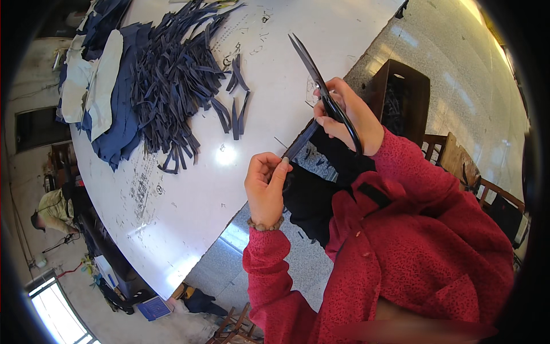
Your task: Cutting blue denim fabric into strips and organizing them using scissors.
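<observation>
My left hand (266, 186), a beaded bracelet at its wrist, pinches one end of a dark navy fabric strip (301, 141) between thumb and fingertips. The strip runs taut up toward my right hand (349, 114), whose fingers close round the black handles of a pair of scissors (312, 67). The blades point up and away over the table edge, nearly together. Whether my right fingers also grip the strip's far end is hard to make out. On the white table (258, 97) lies a heap of similar navy strips (172, 74), with several loose ones at its right side.
Navy cloth pieces (123, 86) and pale cloth pieces (106, 86) lie left of the heap. A dark brown bin (404, 94) holding dark scraps stands on the floor at right, near wooden chairs (438, 149). Another person (54, 209) is at the far left.
</observation>
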